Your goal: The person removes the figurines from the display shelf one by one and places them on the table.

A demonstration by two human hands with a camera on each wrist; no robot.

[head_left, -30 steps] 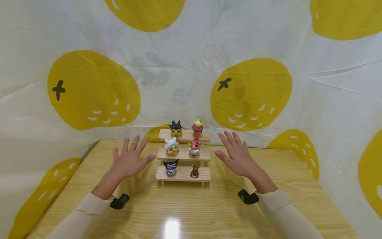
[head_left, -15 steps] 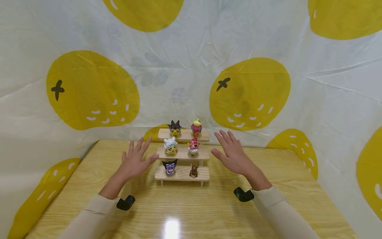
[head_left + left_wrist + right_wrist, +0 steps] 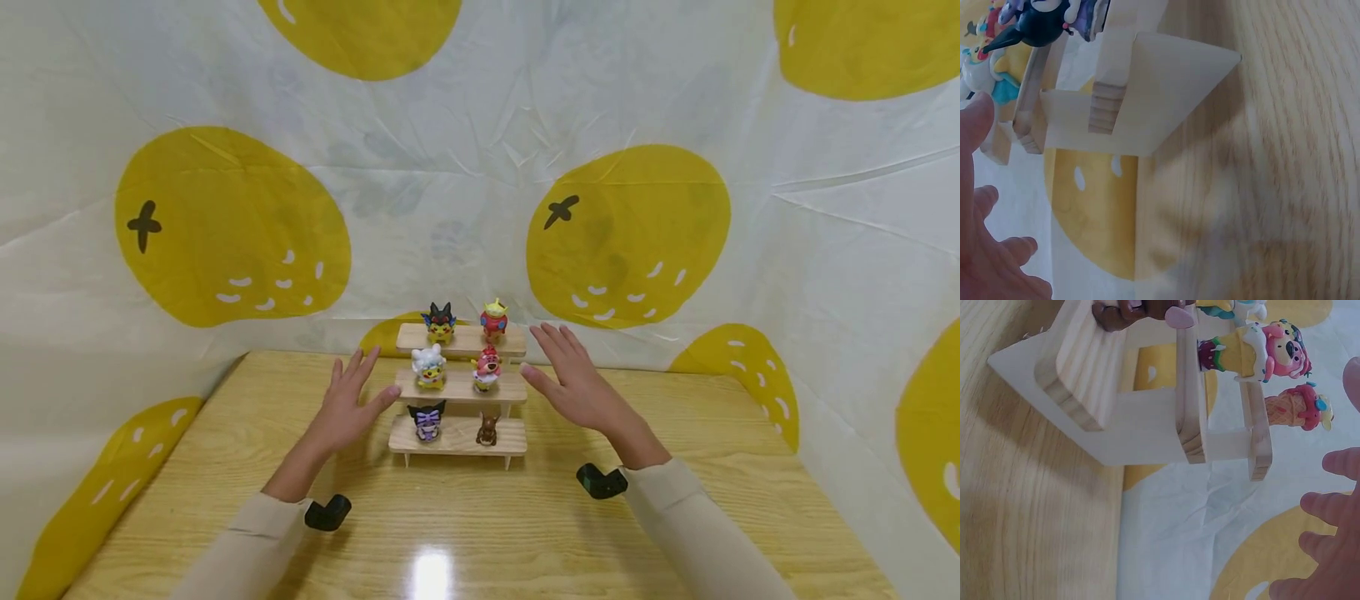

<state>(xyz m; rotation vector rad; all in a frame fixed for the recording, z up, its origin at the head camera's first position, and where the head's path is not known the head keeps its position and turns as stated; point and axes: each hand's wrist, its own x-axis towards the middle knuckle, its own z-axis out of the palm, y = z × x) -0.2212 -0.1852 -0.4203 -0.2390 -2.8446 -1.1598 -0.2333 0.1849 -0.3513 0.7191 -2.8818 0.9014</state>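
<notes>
A three-tier wooden display stand (image 3: 457,446) bears two small figurines per tier. On the top stand a black-eared yellow figurine (image 3: 440,323) and a red one with a yellow top (image 3: 494,320). The middle tier carries a white-hatted yellow figurine (image 3: 429,368) and a pink bear figurine (image 3: 487,369). Below are a black-and-purple figurine (image 3: 427,422) and a brown one (image 3: 487,429). My left hand (image 3: 347,410), fingers extended, hovers just left of the stand. On the other side my right hand (image 3: 581,387) is likewise spread, apart from it. Neither holds anything.
The stand rests on a wood-grain table (image 3: 465,525) towards its back edge. A white cloth (image 3: 442,208) printed with large yellow fruit hangs behind and at both sides. Black wrist cameras (image 3: 327,512) sit by both sleeves.
Both hands have moved inward, the left one rightward and the right one leftward, closer to the stand. The stand and figurines have stayed in place.
</notes>
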